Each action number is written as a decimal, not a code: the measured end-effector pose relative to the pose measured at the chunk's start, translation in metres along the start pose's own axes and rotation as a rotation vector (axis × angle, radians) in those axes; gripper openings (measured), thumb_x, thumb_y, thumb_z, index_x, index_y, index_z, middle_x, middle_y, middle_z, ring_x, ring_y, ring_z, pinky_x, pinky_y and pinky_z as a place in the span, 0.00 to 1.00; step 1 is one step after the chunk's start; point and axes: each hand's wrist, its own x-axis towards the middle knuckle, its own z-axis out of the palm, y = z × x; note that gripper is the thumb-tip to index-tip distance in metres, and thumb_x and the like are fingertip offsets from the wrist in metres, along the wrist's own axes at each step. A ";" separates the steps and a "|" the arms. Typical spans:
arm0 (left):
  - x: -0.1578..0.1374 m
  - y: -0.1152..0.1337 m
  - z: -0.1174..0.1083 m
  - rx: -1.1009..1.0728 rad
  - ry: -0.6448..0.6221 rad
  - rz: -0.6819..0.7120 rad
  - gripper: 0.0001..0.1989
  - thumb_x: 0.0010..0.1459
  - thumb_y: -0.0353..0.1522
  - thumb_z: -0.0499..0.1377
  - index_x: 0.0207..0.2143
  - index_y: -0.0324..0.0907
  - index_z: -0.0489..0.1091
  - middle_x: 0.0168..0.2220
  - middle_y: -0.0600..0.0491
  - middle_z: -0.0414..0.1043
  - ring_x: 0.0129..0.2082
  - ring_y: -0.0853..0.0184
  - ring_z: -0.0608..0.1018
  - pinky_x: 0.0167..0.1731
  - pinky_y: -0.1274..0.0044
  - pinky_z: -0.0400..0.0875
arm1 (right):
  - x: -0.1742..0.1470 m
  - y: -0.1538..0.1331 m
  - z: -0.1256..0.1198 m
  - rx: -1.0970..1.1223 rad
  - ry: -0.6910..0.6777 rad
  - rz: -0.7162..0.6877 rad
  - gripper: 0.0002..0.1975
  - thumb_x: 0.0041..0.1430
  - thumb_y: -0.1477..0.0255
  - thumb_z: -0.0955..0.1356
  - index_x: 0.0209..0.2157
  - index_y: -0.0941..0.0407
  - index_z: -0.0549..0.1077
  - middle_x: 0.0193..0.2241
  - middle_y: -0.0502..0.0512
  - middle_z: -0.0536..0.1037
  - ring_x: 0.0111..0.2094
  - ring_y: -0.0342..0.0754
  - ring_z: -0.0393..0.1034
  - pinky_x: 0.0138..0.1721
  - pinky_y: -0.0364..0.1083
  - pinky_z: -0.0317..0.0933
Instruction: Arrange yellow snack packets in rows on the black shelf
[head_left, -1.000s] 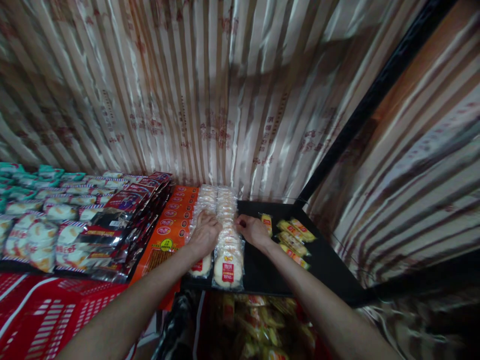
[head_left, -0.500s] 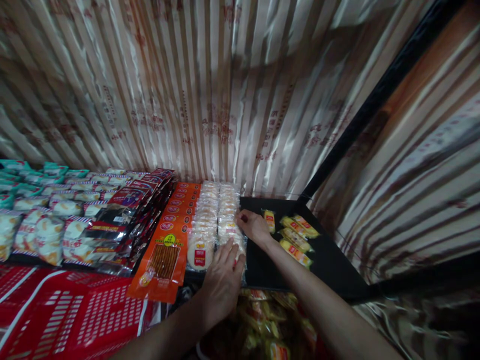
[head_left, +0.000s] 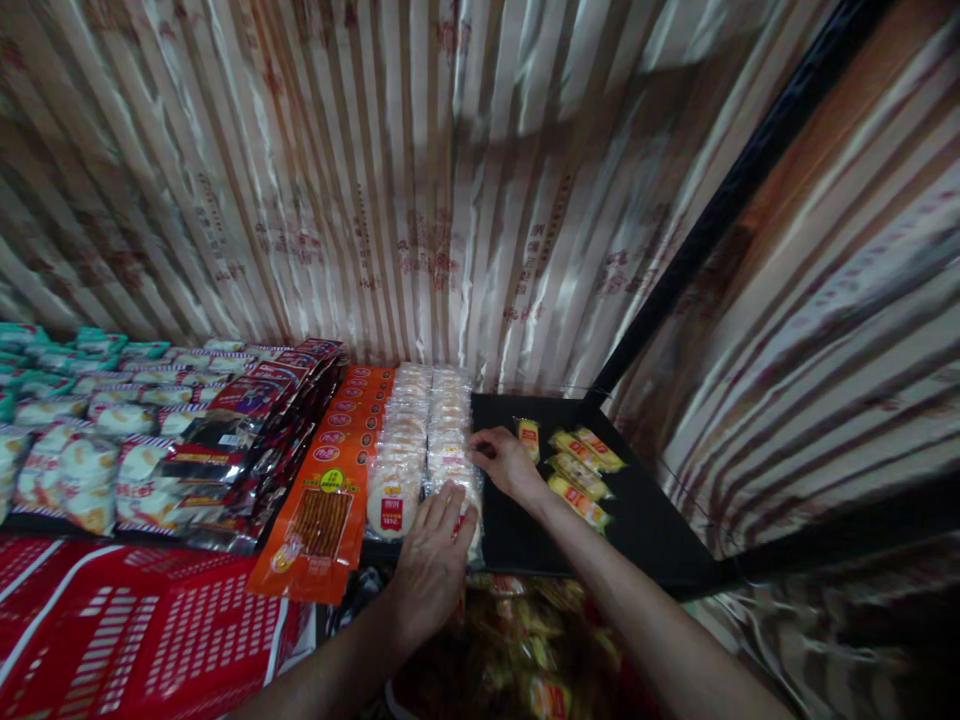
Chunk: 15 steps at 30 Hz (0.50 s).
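Note:
Two rows of clear-wrapped round white rice crackers point(head_left: 392, 500) stand side by side on a black shelf point(head_left: 517, 540). My left hand point(head_left: 433, 560) lies with outstretched fingers on the front packets of the right row, covering part of them. Farther back, my right hand point(head_left: 511, 468) is at the right side of that row, its thumb and fingers curled together against the packets. Whatever its fingertips hold, if anything, is hidden. To the right of my right hand lie several small yellow snack packets point(head_left: 579, 500), one of them point(head_left: 528, 438) close by its knuckles.
Orange snack packs point(head_left: 322, 530), dark red pouches point(head_left: 247, 430) and white snack bags point(head_left: 82, 475) line the shelf leftward. A red basket point(head_left: 187, 630) is at lower left; more yellow packets point(head_left: 547, 695) lie below. Striped curtain point(head_left: 420, 180) hangs behind; a black post point(head_left: 697, 240) slants right.
The whole view has shifted slightly, so everything appears a little farther left. Both hands stay at the right row of rice crackers, with little change in their pose.

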 end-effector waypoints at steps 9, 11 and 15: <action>-0.002 -0.001 0.010 0.062 0.113 0.005 0.23 0.56 0.28 0.51 0.55 0.40 0.60 0.59 0.45 0.58 0.60 0.57 0.57 0.55 0.67 0.55 | -0.001 -0.012 -0.002 -0.148 -0.051 -0.055 0.05 0.51 0.74 0.66 0.27 0.54 0.74 0.33 0.52 0.70 0.29 0.42 0.66 0.34 0.42 0.61; -0.002 -0.003 0.011 0.078 0.139 0.002 0.23 0.56 0.28 0.51 0.55 0.41 0.60 0.59 0.46 0.58 0.60 0.56 0.58 0.55 0.66 0.56 | -0.002 -0.013 0.000 -0.168 -0.015 -0.037 0.06 0.52 0.73 0.65 0.27 0.54 0.74 0.33 0.52 0.71 0.29 0.42 0.67 0.35 0.42 0.61; -0.001 -0.005 0.010 0.093 0.154 0.004 0.22 0.56 0.29 0.50 0.54 0.41 0.60 0.58 0.46 0.59 0.60 0.56 0.58 0.54 0.66 0.56 | -0.003 -0.012 0.005 -0.182 0.039 0.002 0.06 0.52 0.73 0.64 0.26 0.54 0.74 0.34 0.52 0.71 0.30 0.42 0.67 0.35 0.42 0.61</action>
